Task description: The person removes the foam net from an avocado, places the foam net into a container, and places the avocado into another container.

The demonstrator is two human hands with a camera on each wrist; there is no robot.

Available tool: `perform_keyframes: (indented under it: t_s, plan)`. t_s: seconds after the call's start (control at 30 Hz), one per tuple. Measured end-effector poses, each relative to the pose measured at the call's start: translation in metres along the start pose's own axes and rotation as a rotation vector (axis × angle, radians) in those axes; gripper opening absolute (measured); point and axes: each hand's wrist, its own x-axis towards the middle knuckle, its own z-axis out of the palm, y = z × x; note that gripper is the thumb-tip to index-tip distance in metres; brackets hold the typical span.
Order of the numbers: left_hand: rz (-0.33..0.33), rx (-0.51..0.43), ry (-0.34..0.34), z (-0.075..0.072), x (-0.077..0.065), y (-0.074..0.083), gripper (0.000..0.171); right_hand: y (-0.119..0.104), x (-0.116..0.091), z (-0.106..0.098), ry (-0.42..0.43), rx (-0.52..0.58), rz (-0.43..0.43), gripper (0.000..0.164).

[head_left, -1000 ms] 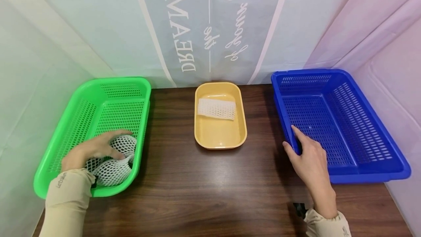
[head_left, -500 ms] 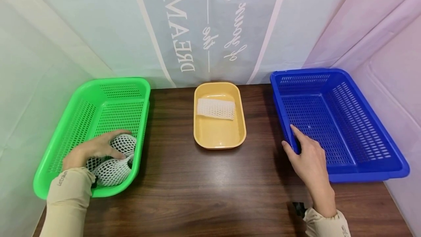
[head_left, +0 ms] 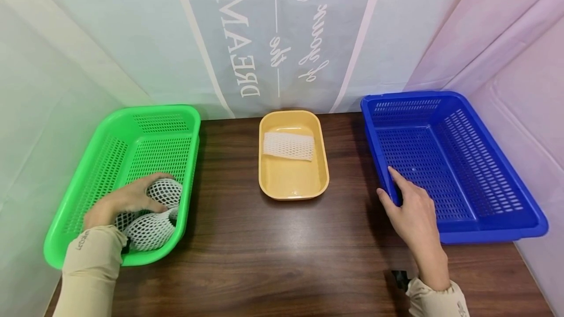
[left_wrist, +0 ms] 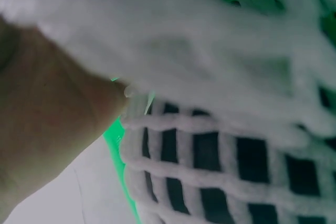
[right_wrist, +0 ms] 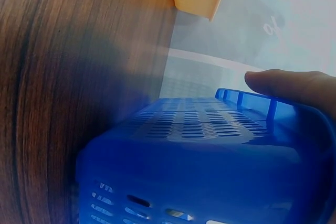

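In the head view my left hand (head_left: 125, 200) reaches into the green basket (head_left: 194, 155). Its thumb and fingers curl round a dark, rounded thing in a white foam net (head_left: 166, 191). A second netted dark thing (head_left: 151, 231) lies nearer the basket's front, and more netting shows partly hidden under the hand. Close up in the left wrist view, white netting (left_wrist: 205, 166) covers a dark surface. My right hand (head_left: 413, 212) straddles the left rim of the blue basket (head_left: 493, 236), thumb outside and fingers inside; the right wrist view has the thumb (right_wrist: 283, 83) over the rim.
Between the baskets a yellow tray (head_left: 293, 187) stands on the dark wooden table (head_left: 273, 253), with a flattened white foam net (head_left: 289, 146) inside. Behind everything hangs a printed cloth (head_left: 304, 38), and pale cloth walls close off both sides.
Both hands keep nearly the same place and hold. The whole head view has shifted very slightly; the netted things and containers stay put.
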Motion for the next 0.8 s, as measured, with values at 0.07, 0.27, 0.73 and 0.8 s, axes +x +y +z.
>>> perform_keyframes:
  t_s: [0.07,0.27,0.73,0.8]
  plan:
    - [-0.001,-0.004,0.005,0.0002,0.0000,0.0000,0.088,-0.0003,0.0000,-0.0002,-0.001,-0.001,0.000,0.057]
    - [-0.021,0.002,0.031,0.0002,-0.0002,-0.0011,0.088,-0.0008,0.0005,-0.0006,-0.003,-0.001,-0.002,0.057]
    - [-0.003,0.045,0.125,-0.0029,-0.0018,0.0006,0.088,-0.0011,-0.0002,-0.0002,-0.012,-0.001,-0.001,0.057]
    - [-0.008,0.042,0.134,-0.0035,-0.0020,0.0017,0.089,-0.0012,-0.0002,-0.0003,-0.013,-0.001,0.001,0.057]
